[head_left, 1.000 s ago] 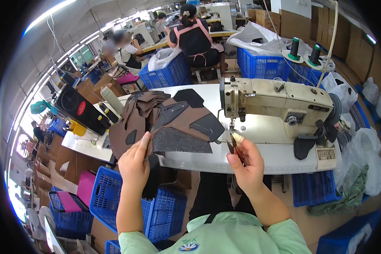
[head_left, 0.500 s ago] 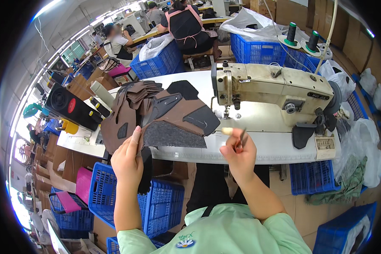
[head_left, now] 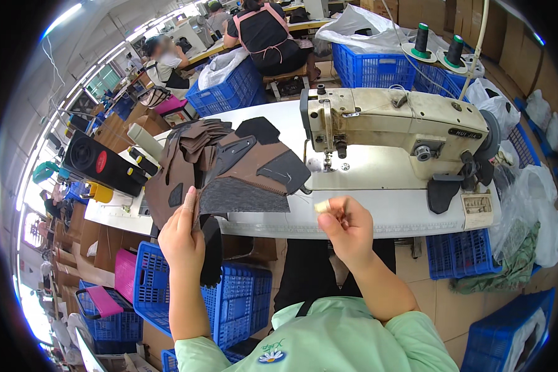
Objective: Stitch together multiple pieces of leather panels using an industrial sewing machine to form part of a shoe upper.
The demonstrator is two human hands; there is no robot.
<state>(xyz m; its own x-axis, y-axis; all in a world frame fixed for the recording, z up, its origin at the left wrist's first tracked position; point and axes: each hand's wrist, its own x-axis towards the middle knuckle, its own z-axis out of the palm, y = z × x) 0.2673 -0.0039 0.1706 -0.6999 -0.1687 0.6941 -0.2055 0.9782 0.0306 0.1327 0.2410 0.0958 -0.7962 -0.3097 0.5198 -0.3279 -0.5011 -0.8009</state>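
Note:
My left hand (head_left: 183, 242) grips the near edge of a sewn brown-and-grey fabric piece (head_left: 245, 196), its thumb side on top. Dark patches and a zigzag seam show on this piece, which spreads over the white sewing table (head_left: 254, 227). Right of its edge, apart from it, my right hand (head_left: 348, 230) is curled, with a pale yellow cover on one fingertip. Small thread snips lie inside that hand, mostly hidden by the fingers. Behind the held piece is a pile of brown cut pieces (head_left: 198, 137). A black strip (head_left: 211, 251) hangs beside my left wrist.
A cream sewing machine (head_left: 378, 118) stands at the back right of the table, with black thread cones (head_left: 421, 42) behind it. A black speaker (head_left: 92, 158) is at the left. Blue crates (head_left: 239, 304) flank my legs. Other people sit working farther off.
My right hand has turned and its fingers curled further, so the snips' dark tip no longer shows. The fabric piece and my left hand appear slightly farther left, as the view shifts a little.

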